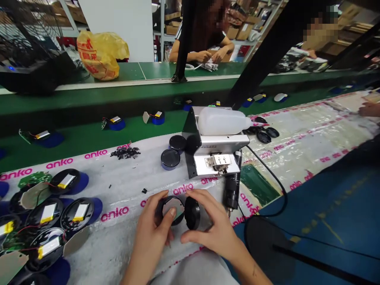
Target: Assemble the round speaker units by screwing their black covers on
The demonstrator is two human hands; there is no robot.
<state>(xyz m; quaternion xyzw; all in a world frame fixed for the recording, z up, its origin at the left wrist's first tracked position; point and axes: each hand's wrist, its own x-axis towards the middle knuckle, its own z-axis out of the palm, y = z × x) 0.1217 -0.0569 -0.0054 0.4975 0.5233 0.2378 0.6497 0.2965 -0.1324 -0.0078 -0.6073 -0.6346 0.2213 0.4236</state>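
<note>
My left hand [157, 221] is closed around a round black housing [173, 209] with a pale disc inside, the thumb pressing on the disc. Right beside it, my right hand [212, 219] grips a round black cover [192, 213], tilted on edge, between thumb and fingers. Both parts are close together above the table's front edge. Behind them stands a metal screw feeder [221, 158] with a white plastic bottle [224, 122] lying on top. A black electric screwdriver [232, 190] lies at the feeder's right side.
Several open blue-black housings with batteries [78, 211] crowd the left. Small black parts [125, 152] lie in a pile beyond, near two closed round units [170, 159]. More housings [158, 117] sit on the green belt [133, 132]. A co-worker's hands [210, 56] work across the line.
</note>
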